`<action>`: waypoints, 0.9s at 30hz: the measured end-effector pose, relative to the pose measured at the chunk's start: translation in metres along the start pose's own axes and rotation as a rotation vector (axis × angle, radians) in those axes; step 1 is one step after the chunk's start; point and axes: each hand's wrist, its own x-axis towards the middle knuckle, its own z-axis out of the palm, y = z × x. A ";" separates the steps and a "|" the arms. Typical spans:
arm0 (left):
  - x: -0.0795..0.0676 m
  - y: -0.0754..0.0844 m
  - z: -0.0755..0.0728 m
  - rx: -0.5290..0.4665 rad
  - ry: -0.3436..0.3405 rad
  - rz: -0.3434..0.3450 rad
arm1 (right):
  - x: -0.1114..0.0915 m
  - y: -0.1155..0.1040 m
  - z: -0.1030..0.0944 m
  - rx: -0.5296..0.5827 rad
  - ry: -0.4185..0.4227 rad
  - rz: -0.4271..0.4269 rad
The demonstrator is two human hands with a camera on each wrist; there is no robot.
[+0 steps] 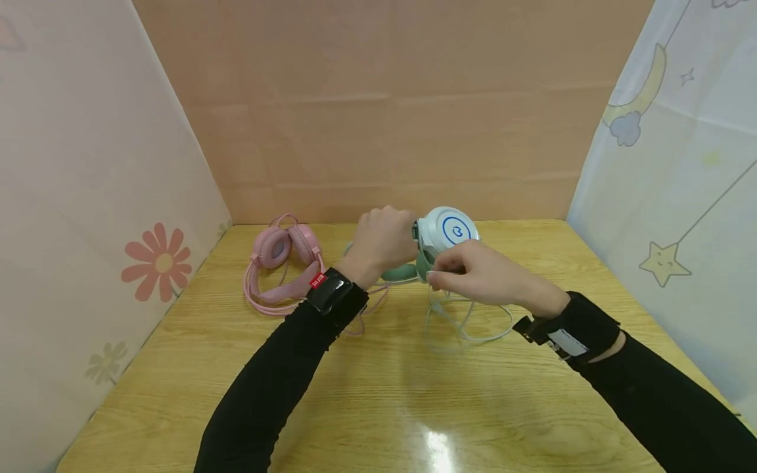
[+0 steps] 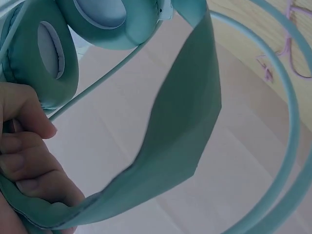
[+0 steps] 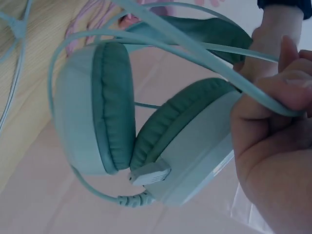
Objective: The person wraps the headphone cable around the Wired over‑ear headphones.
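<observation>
On the left, pink headphones (image 1: 290,291) lie on the wooden table (image 1: 355,394). Next, the left hand (image 1: 386,240) grips the green headband pad (image 2: 180,112) of the pale green headphones (image 1: 448,230), which are between both hands. Below them lies a looped cable (image 1: 481,339). The right hand (image 1: 481,272) pinches a pale green tube (image 3: 195,50); band or cable, I cannot tell.

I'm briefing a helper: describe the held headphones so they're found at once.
Look across the wooden table to the left hand and right hand. Both hold the headphones. They are mint-green, unlike the pink pair to the left.
</observation>
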 end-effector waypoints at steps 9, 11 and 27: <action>-0.003 0.008 -0.004 0.031 -0.021 0.035 | 0.001 -0.002 -0.019 0.254 0.032 0.085; -0.003 0.009 -0.002 0.044 -0.016 0.043 | 0.001 -0.002 -0.022 0.316 0.042 0.051; -0.002 0.014 0.013 0.102 -0.046 0.129 | 0.003 -0.021 -0.034 0.293 0.064 -0.001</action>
